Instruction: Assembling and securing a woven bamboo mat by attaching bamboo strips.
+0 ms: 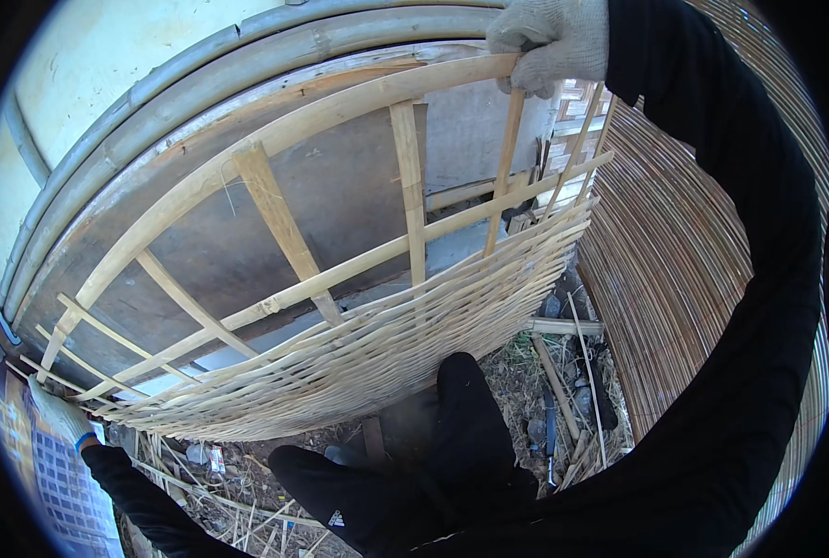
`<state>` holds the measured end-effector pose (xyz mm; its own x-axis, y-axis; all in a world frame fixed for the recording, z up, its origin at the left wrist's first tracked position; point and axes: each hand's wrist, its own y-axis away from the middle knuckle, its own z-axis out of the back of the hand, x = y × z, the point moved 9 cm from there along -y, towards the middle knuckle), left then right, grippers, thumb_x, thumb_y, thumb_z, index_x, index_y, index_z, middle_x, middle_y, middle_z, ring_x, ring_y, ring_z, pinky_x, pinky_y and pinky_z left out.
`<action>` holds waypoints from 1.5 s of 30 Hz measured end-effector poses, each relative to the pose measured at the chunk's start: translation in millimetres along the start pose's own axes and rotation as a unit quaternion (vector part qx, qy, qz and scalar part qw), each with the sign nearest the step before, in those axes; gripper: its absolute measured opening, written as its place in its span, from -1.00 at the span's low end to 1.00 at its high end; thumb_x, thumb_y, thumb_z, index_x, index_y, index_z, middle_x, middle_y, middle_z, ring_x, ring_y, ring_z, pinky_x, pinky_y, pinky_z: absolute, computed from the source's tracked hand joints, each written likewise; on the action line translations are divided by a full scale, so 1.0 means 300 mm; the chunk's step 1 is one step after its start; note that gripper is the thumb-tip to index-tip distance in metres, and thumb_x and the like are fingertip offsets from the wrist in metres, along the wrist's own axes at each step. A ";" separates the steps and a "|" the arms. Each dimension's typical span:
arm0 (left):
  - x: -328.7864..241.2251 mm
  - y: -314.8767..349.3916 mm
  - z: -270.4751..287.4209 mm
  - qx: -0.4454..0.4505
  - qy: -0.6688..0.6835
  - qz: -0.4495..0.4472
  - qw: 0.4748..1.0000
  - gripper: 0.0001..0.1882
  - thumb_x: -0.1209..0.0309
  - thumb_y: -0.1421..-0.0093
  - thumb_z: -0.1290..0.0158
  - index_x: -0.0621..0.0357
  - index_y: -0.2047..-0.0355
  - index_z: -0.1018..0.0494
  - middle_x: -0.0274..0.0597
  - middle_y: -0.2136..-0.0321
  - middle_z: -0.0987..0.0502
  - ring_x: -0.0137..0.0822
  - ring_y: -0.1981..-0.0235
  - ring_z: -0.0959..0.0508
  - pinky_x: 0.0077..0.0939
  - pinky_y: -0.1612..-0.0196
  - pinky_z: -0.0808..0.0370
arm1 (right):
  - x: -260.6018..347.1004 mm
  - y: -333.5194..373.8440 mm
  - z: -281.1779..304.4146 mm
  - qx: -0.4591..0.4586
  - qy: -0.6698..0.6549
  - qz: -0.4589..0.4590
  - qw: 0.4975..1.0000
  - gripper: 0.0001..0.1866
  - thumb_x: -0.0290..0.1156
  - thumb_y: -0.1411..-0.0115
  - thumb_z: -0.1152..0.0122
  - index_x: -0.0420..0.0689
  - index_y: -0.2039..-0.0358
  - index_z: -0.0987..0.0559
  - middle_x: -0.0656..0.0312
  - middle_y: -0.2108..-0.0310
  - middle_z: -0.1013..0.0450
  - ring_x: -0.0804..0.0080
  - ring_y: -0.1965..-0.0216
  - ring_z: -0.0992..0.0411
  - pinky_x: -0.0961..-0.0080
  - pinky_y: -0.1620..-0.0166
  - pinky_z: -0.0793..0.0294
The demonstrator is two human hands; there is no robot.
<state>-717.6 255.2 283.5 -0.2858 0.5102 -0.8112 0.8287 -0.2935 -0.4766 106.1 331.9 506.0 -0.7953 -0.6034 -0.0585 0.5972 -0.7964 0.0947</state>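
Woven bamboo panel (405, 346) spans mid-frame; right end near the slatted screen (680, 265) at frame right, narrow gap between; littered ground (252, 479) below; right hand (547, 42), gloved, upper right of centre, fingers curled round the top strip (368, 99); left hand (58, 411), gloved, touches left end, closure unclear; long axis rises lower left to upper right; woven side toward knees (463, 386).

The upper picture edge crops the right hand (552, 42); the lower crops the black sleeves (773, 223). At the left corner of the woven panel (387, 349), the left hand's (59, 416) grip is indistinct.
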 end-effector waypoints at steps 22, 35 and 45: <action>-0.017 -0.036 -0.002 0.040 -0.025 -0.077 0.996 -0.44 0.02 -0.45 0.07 0.21 -0.22 -0.42 -0.19 -0.10 -0.49 -0.34 -0.08 -0.49 -0.43 -0.17 -0.40 | -0.105 0.052 -0.081 -0.207 -0.017 -0.008 0.978 -0.72 -0.29 -0.39 -0.22 -0.19 0.01 -0.60 0.13 0.25 -0.56 0.25 0.18 -0.54 0.42 0.01 -0.58; -0.942 1.134 -0.664 0.171 -0.118 -0.549 0.810 -0.56 0.54 -0.29 0.07 0.39 -0.18 -0.40 0.12 -0.15 -0.47 -0.04 -0.21 -0.46 -0.16 -0.33 -0.32 | -0.084 0.026 -0.081 -0.210 0.067 -0.013 0.975 -0.73 -0.25 -0.38 -0.23 -0.17 0.07 -0.65 0.15 0.31 -0.56 0.28 0.20 -0.52 0.36 0.03 -0.52; -1.033 1.442 -1.344 0.459 -0.172 -0.463 0.739 -0.42 -0.05 -0.18 -0.28 0.18 0.01 -0.61 -0.05 0.30 -0.66 -0.15 0.24 -0.67 -0.31 0.10 -0.56 | -0.086 0.020 -0.043 -0.238 0.076 -0.049 0.967 -0.67 -0.27 -0.29 -0.36 -0.16 0.01 -0.68 0.11 0.26 -0.60 0.23 0.17 -0.54 0.34 0.01 -0.53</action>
<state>-76.7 296.0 465.3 -0.7623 0.6458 0.0434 -0.4283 -0.4530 -0.7819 131.6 342.2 495.2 -0.8473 -0.4948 -0.1932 0.5293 -0.7560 -0.3851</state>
